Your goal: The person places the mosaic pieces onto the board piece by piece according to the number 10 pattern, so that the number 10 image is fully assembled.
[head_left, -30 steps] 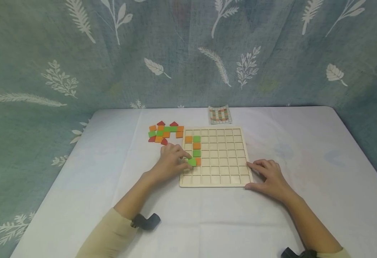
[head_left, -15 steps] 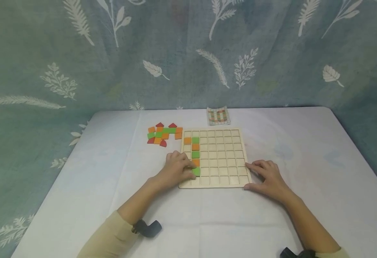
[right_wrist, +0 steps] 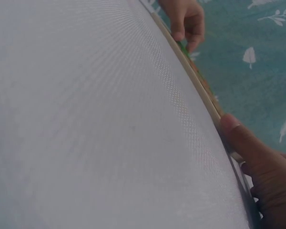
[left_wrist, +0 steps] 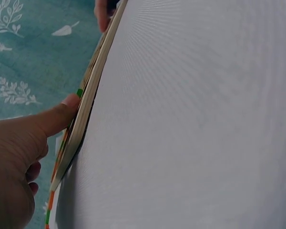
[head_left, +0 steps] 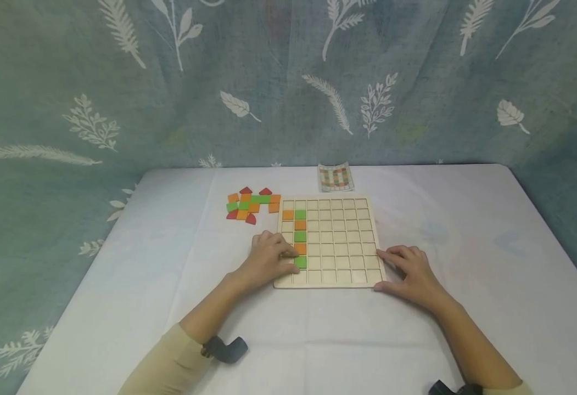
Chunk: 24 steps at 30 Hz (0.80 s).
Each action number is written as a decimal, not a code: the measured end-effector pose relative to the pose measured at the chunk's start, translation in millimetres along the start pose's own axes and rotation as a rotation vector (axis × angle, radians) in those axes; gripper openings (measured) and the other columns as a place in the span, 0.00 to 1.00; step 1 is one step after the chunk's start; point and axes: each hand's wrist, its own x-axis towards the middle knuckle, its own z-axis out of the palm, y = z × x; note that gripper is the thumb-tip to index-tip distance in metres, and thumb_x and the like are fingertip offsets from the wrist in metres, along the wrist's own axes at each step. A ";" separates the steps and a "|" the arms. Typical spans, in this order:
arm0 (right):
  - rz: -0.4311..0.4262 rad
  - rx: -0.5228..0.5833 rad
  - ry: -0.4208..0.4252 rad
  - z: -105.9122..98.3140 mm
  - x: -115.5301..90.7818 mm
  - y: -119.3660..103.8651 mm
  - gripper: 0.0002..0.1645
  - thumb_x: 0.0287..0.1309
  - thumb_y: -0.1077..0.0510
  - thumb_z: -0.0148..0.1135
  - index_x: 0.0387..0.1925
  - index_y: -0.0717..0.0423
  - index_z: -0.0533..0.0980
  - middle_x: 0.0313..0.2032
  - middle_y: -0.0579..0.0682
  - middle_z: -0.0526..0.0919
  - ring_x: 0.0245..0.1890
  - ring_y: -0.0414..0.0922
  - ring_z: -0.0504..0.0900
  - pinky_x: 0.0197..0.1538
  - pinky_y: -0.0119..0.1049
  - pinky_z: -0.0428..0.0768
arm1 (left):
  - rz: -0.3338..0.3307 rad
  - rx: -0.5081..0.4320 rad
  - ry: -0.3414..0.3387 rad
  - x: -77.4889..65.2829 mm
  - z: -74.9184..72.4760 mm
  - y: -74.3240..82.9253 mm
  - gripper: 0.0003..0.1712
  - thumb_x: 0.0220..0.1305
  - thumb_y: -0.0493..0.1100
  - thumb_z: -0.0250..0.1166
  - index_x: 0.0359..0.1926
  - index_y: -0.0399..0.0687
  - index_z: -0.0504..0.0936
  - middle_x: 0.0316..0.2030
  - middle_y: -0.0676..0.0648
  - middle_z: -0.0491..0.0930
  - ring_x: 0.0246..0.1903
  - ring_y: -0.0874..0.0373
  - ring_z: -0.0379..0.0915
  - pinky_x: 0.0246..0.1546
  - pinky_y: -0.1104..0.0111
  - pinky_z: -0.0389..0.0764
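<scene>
A pale wooden grid board lies on the table. Part of its second column from the left is filled with alternating green and orange square tiles, and a lone orange tile sits beside the top one. My left hand reaches over the board's left edge, thumb and forefinger pinching the lowest green square tile in its cell. My right hand rests at the board's right side, thumb at the near corner and forefinger on the edge. In the right wrist view the right thumb lies against the board's side.
Loose orange and green tiles with several red pieces lie beyond the left hand, beside the board. A card with a printed coloured grid lies behind the board. White cloth covers the table; a leaf-patterned curtain hangs behind.
My left hand has moved towards me with the green tile, from beside the lowest orange tile into the cell below it. The right hand stays at the board's edge.
</scene>
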 end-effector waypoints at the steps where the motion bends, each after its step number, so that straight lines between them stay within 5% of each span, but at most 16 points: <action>1: 0.000 -0.001 -0.001 -0.2 0.0 0.3 0.42 0.30 0.44 0.78 0.51 0.59 0.78 0.43 0.54 0.78 0.42 0.49 0.69 0.46 0.45 0.60 | -0.007 -0.011 0.002 0.0 0.5 0.0 0.19 0.47 0.56 0.73 0.39 0.55 0.86 0.33 0.57 0.72 0.37 0.58 0.58 0.41 0.61 0.55; 10: -0.004 0.008 0.000 0.7 -1.6 2.2 0.43 0.31 0.43 0.78 0.52 0.59 0.78 0.43 0.54 0.78 0.41 0.49 0.69 0.46 0.45 0.60 | -0.058 -0.104 0.045 -2.5 -2.0 -4.9 0.19 0.44 0.55 0.75 0.38 0.55 0.85 0.32 0.57 0.71 0.37 0.57 0.57 0.42 0.61 0.54; 24: -0.010 0.012 0.000 0.1 -2.7 2.8 0.43 0.33 0.39 0.76 0.52 0.59 0.78 0.42 0.54 0.77 0.41 0.48 0.69 0.46 0.44 0.60 | -0.325 -0.092 0.162 2.5 -21.6 -39.5 0.24 0.48 0.51 0.74 0.47 0.51 0.82 0.39 0.48 0.75 0.48 0.50 0.59 0.45 0.55 0.53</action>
